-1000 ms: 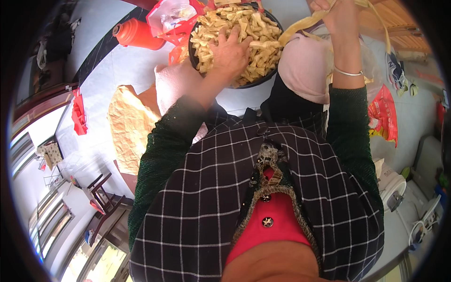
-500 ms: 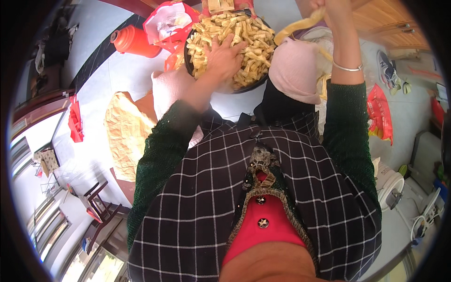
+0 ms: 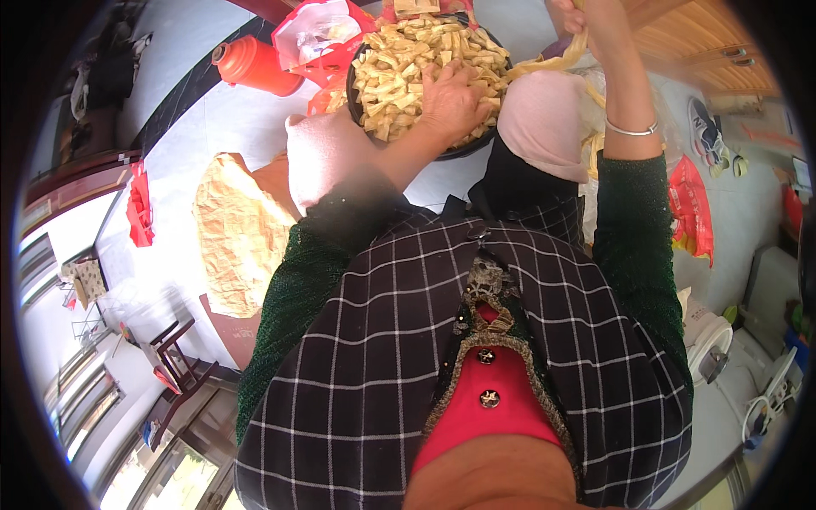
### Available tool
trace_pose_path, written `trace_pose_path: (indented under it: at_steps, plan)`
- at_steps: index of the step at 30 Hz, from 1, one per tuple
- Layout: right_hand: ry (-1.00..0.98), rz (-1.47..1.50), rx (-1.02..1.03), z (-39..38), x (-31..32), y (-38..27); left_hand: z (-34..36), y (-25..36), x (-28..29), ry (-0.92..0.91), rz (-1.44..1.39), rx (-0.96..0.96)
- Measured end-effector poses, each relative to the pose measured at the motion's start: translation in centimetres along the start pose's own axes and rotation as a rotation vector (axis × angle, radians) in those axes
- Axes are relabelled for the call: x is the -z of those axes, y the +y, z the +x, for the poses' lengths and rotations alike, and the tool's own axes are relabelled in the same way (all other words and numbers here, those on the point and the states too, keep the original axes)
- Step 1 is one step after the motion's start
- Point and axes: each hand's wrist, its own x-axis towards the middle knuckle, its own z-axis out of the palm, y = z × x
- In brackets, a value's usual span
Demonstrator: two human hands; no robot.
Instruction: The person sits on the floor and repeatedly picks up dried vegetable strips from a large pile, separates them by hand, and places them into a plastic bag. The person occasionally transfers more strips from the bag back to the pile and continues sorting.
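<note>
A round black basin [image 3: 358, 100] in front of me is heaped with short, pale yellow twisted pieces [image 3: 395, 68], some looking knotted, like tofu skin. On this heap lies my left hand [image 3: 455, 100], its fingers apart and slightly bent; the fingertips are partly lost among the pieces. Up at the right, my right hand [image 3: 595, 24] is closed around a long, soft yellow strip [image 3: 557, 61] of similar colour. The strip hangs down and bends left toward the basin's right rim. The top edge cuts off part of that hand.
An orange-red flask [image 3: 259, 66] and a red bag [image 3: 319, 38] stand left of the basin. Pink cloths [image 3: 544, 115] cover my knees. Brown paper [image 3: 234, 234] lies at the left. More yellow strips [image 3: 592, 140] lie beside my right knee; shoes [image 3: 705, 127] sit farther right.
My left hand has shifted right across the heap, its fingers less spread. My right hand keeps the strip, whose hanging part has swung lower. The view has shifted slightly.
</note>
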Motion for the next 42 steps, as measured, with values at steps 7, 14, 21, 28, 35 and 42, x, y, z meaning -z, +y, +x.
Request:
trace_pose_path:
  at_steps: [7,14,21,28,35,42]
  plan:
    - [-0.090,-0.135,0.019,0.1,-0.4,1.0,2.1,-2.0,1.1,0.058,0.033,0.247]
    - [-0.233,-0.401,0.071,0.6,-5.2,0.4,3.6,-1.7,7.7,0.314,-1.203,0.397]
    - [-0.347,-0.416,0.136,3.6,-7.6,1.2,8.7,-2.2,13.3,0.478,-1.606,0.271]
    - [-0.438,0.191,-0.139,8.1,-11.0,0.8,12.7,-5.3,15.8,0.582,-1.640,0.254]
    - [-0.332,0.091,-0.111,9.8,-13.3,3.7,13.1,-7.7,13.6,0.658,-1.818,0.435]
    - [-0.464,0.206,-0.403,9.8,-12.0,4.8,13.8,-12.6,16.5,0.671,-2.027,0.497]
